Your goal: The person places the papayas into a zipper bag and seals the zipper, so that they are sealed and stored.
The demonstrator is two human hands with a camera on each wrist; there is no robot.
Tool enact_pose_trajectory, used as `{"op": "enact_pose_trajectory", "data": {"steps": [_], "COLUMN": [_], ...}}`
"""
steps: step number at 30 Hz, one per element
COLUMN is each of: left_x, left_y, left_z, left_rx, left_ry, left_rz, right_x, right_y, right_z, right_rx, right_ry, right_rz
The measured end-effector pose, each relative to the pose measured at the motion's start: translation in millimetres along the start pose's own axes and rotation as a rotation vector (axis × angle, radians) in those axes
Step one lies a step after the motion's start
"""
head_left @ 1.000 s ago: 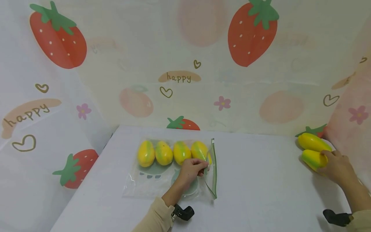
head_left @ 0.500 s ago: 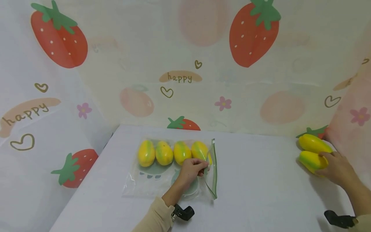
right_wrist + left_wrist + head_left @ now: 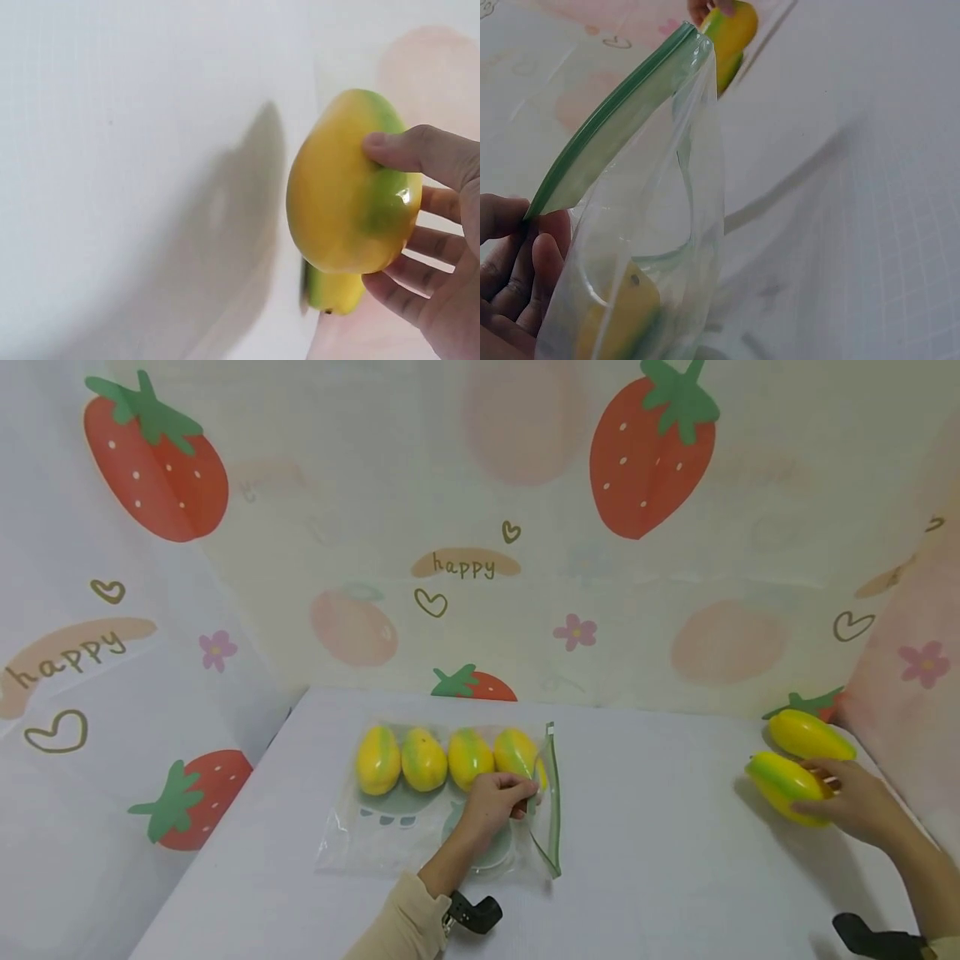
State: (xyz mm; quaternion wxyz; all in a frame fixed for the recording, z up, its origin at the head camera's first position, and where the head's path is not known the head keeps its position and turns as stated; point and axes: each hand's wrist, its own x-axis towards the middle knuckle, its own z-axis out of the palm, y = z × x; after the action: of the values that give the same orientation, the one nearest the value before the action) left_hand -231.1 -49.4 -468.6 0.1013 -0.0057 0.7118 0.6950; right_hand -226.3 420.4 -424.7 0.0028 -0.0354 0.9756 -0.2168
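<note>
In the head view, my left hand (image 3: pixel 495 802) pinches the green-edged opening of a clear zip bag (image 3: pixel 408 843) lying on the white table. Several yellow-green papayas (image 3: pixel 378 760) lie in a row inside it. The left wrist view shows thumb and fingers on the green zip strip (image 3: pixel 592 127), with the bag's mouth spread apart. At the far right, my right hand (image 3: pixel 858 802) grips one papaya (image 3: pixel 783 787), thumb on one side and fingers on the other. In the right wrist view this papaya (image 3: pixel 349 187) is held above the table, its shadow beside it.
Another papaya (image 3: pixel 810 735) lies at the table's back right corner, behind the right hand. The white tabletop (image 3: pixel 652 827) stretches between the bag and the right hand. Strawberry-printed cloth walls (image 3: pixel 637 610) stand behind and at both sides.
My right hand has lifted its papaya and moved it left, away from the one at the back corner. The left hand keeps its pinch on the bag without moving.
</note>
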Motion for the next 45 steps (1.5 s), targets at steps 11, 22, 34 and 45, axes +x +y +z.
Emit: {"op": "enact_pose_trajectory", "data": {"steps": [11,22,34,45], "left_x": [0.8,0.0,-0.7,-3.7], "left_y": [-2.2,0.9,1.2,3.6], "left_z": [1.4,0.6,0.2,-0.1], "left_rx": [0.012,0.021,0.018,0.001], "left_ry": [0.016,0.02,0.009,-0.001], "left_rz": [0.022,0.006,-0.003,0.015], "right_x": [-3.8,-3.8,-1.0,4.6], "right_y": [-15.2,-31.5,-56.3,-79.0], "right_z": [3.9,7.3,9.6,16.7], "right_rx": [0.037,0.047,0.087,0.153], "right_ry": [-0.031,-0.003,-0.016,-0.067], "right_rz": [-0.033,-0.102,-0.189,-0.22]}}
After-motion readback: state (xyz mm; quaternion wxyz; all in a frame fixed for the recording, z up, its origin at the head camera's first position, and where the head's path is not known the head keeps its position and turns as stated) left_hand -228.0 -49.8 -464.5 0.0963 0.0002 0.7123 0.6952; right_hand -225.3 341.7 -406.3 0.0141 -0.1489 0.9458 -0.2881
